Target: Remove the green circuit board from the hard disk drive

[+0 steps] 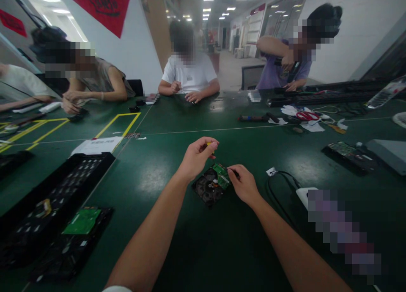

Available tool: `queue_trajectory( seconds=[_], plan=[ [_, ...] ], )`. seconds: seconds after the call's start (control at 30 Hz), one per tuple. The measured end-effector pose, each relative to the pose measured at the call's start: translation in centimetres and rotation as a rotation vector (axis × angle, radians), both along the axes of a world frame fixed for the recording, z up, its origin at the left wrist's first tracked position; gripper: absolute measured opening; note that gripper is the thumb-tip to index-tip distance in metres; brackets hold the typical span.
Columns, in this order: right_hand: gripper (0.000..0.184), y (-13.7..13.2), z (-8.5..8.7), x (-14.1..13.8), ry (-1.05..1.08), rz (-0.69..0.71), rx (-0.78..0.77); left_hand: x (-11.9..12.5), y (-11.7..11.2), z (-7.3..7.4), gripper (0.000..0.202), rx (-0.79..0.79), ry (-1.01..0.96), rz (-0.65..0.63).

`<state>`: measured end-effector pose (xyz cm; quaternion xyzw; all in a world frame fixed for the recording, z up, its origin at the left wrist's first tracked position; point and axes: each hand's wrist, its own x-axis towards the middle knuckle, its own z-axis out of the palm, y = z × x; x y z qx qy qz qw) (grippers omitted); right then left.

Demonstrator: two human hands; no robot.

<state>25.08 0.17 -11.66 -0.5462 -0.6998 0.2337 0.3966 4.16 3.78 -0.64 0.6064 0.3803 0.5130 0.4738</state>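
A hard drive (pixel 204 189) lies on the green table in front of me, its black metal underside up and a green circuit board (pixel 222 176) at its far right end. My left hand (pixel 196 156) is closed around a small screwdriver (pixel 209 144); a bit of its yellow handle shows between the fingers, and its thin shaft points down to the board's far edge. With thumb and fingertips pinched at the right edge of the drive, my right hand (pixel 245 183) grips it beside the board. My fingers partly cover that edge.
At left stand a long black tray (pixel 63 190) and more drives with a green board (pixel 83 221). Another drive (pixel 349 156) lies at right, near a cabled white device (pixel 306 195). A black tool (pixel 253 117) and scraps lie farther back. Several people sit across the table (pixel 165 144).
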Motion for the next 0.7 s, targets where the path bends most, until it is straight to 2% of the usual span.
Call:
queue_trajectory(
  seconds=[0.37,0.7],
  plan=[
    [0.025,0.07,0.13,-0.21,0.037,0.000,0.000,0.36,0.03,-0.29,0.027,0.051,0.062,-0.023],
    [0.023,0.01,0.41,-0.28,0.062,-0.004,0.009,0.64,0.01,-0.35,0.028,0.056,0.103,0.026]
  ],
)
